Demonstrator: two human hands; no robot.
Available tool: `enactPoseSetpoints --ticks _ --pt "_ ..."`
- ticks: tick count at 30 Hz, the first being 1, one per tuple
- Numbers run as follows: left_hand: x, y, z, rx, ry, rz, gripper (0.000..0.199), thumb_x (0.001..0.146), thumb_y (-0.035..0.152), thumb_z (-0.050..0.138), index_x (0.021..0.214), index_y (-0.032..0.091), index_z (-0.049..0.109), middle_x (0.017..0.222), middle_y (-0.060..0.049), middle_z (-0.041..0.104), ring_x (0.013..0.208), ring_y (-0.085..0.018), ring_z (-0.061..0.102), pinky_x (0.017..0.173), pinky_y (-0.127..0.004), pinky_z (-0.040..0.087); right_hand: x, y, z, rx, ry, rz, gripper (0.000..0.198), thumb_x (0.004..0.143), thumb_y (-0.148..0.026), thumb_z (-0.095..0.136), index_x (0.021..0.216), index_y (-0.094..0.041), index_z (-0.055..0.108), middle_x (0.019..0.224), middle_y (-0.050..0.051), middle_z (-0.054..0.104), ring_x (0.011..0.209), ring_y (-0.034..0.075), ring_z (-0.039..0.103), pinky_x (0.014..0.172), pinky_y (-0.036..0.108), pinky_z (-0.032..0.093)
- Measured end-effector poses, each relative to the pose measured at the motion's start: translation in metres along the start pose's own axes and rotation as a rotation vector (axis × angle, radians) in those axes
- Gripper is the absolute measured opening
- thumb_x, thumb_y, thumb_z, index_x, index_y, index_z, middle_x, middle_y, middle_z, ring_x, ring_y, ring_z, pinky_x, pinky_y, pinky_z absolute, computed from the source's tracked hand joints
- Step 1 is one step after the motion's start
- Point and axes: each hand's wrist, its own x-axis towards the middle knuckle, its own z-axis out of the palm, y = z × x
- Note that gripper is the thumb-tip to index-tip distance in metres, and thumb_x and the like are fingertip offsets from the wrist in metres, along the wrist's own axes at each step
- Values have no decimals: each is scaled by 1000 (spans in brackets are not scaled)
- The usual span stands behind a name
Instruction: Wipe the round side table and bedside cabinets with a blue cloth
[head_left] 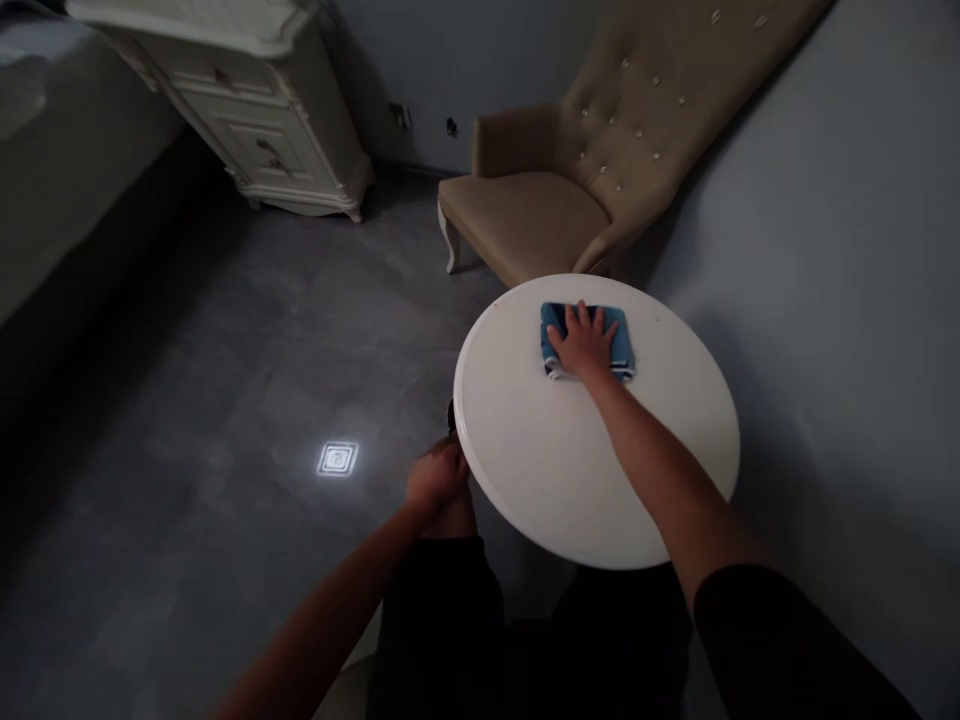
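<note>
A person's right hand (586,342), its grip fanned flat, lies on a folded blue cloth (622,348) toward the far side of a round white table (525,440), in what appears to be a wiping step. The left hand (437,475) is at the table's edge; what its grip holds is unclear. Another stroke would call for even palm pressure.
</note>
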Motion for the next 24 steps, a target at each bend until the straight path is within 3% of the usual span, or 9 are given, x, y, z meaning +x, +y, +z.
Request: enactPoseSetpoints --ticks 3,6,8,11,15,19,24 --pt "9 -2 -2 10 -24 6 41 117 45 51 124 24 86 133 -13 85 119 -32 81 100 -37 58 76 3 -1 32 18 72 81 118 -65 33 185 -20 38 194 17 27 176 56 20 134 93 13" --pt "13 -2 -5 16 -35 26 39 116 44 53 126 23 86 136 -14 84 124 -32 79 104 -38 58 119 1 -3 50 29 115 78 120 -62 32 184 -18 38 193 22 27 175 56 19 131 95 11" --pt "13 -1 -8 19 -44 24 39 116 43 54 126 23 86 137 -14 84 125 -32 79 106 -38 58 126 -1 -4 45 27 101 78 122 -59 31 183 -10 37 191 28 26 174 56 18 131 94 12" --pt "10 1 -10 15 -40 9 40 117 44 53 125 22 85 134 -15 84 125 -32 79 106 -39 57 104 -5 -6 29 10 41 80 124 -56 30 183 -2 34 190 33 24 174 56 17 133 90 13" --pt "2 1 -8 23 -9 16 45 118 47 48 124 22 84 132 -16 85 120 -31 81 102 -38 57 21 -19 -8 -15 -18 -32 77 122 -56 34 184 -10 35 194 23 24 176 54 19 137 87 13" --pt "-8 0 1 29 31 34 51 120 48 40 127 24 84 131 -16 86 117 -30 82 97 -36 57 -111 -44 -3 -70 -31 -149 80 117 -59 36 186 -19 37 194 13 26 178 52 20 140 83 18" --pt "-21 3 7 16 18 46 47 119 48 46 131 23 83 135 -17 85 120 -28 82 96 -32 56 -276 -67 12 -103 -77 -340 79 107 -80 31 183 -61 25 188 -19 25 180 40 20 142 74 30"
